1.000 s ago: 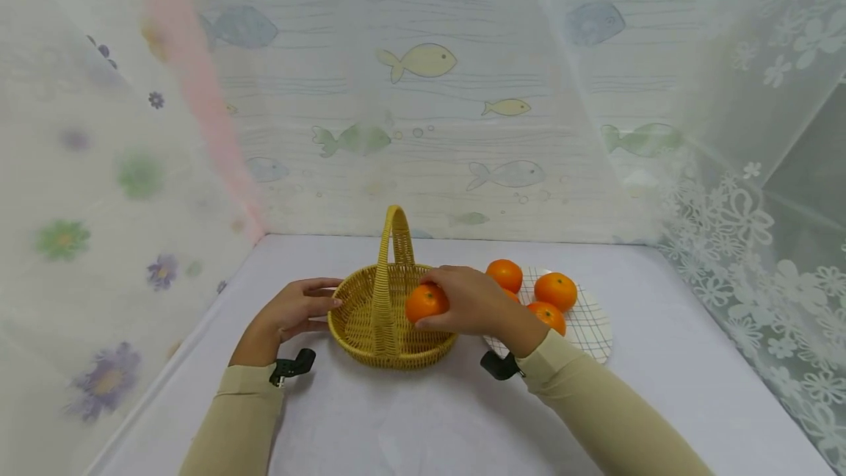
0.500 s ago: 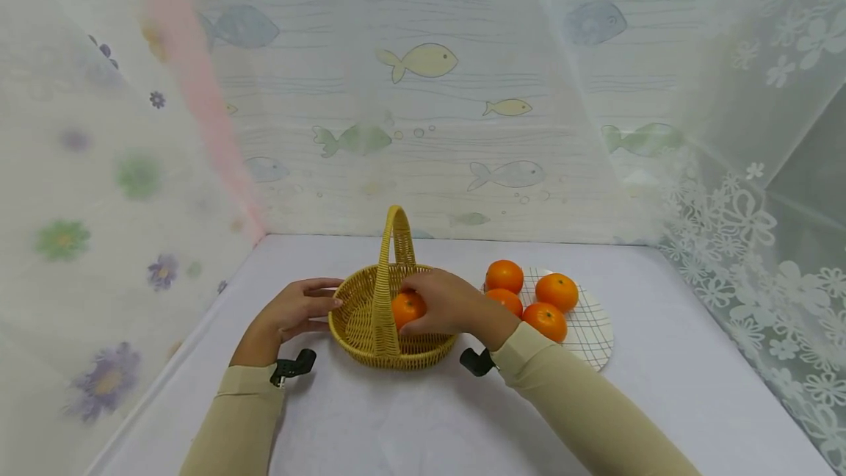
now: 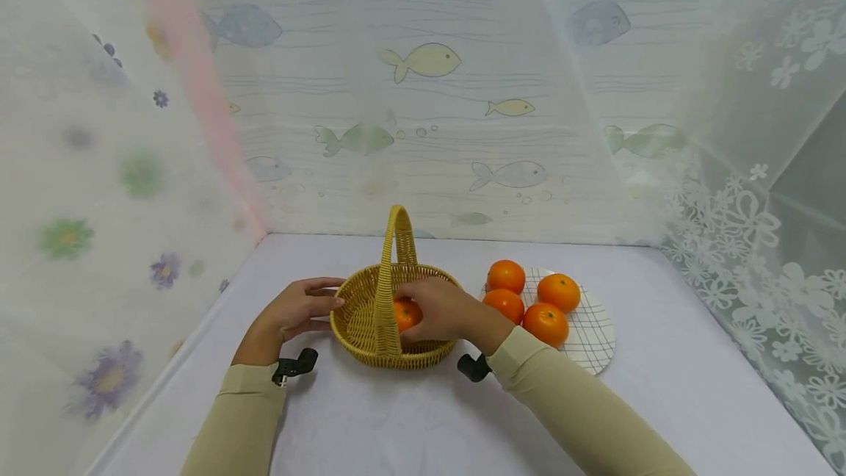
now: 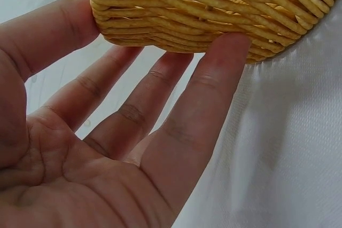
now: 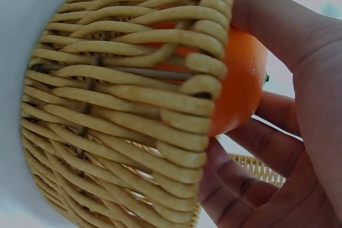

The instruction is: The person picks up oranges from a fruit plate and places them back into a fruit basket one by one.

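A yellow woven basket [image 3: 410,363] with a tall arched handle [image 3: 385,285] stands mid-table. My left hand [image 3: 300,309] is at its left end; in the left wrist view, the spread, nearly straight fingers [image 4: 179,113] touch the wicker. My right hand [image 3: 439,307] reaches inside the basket's right half and holds an orange [image 3: 407,314] between thumb and fingers. From the right wrist, that orange [image 5: 243,84] shows behind the basket's rim, its lower part seen only through gaps in the weave. Whether it touches the basket floor is hidden.
Right of the basket, a white plate [image 3: 591,333] with a dark grid pattern carries several more oranges [image 3: 545,324]. A white cloth [image 3: 396,424] covers the table. Behind hangs a curtain [image 3: 429,131] with fish prints.
My right hand has moved left and down into the basket with the orange, uncovering more of the oranges on the plate. The left hand stays at the basket's left end.
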`<state>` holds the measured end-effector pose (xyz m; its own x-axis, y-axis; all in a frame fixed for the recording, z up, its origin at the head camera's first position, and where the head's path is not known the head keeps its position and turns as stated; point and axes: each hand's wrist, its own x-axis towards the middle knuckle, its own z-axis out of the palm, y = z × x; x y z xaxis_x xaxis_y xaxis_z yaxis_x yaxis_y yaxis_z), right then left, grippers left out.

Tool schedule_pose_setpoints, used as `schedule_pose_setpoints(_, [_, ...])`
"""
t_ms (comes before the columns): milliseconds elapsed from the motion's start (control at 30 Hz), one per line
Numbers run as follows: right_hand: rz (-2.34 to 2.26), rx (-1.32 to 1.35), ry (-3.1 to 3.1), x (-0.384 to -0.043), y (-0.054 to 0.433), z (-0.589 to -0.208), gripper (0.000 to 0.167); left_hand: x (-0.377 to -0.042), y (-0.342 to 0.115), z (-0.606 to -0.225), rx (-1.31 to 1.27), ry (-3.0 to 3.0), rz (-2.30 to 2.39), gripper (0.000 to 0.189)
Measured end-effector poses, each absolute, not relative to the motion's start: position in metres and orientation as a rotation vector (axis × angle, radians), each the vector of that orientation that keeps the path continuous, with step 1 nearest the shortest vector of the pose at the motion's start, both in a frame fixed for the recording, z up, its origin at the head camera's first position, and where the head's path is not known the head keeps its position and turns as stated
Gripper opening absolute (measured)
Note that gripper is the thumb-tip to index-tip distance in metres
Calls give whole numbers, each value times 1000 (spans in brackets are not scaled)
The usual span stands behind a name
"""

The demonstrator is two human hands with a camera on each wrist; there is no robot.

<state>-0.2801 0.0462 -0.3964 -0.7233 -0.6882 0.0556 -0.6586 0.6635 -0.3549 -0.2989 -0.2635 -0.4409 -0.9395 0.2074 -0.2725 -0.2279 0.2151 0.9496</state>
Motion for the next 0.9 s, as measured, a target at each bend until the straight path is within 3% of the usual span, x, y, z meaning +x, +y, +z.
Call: schedule_pose_setpoints(900, [-545,-1135,2794,-277,47,-405,51,-300,-264,-442,-38,2162,1760,64])
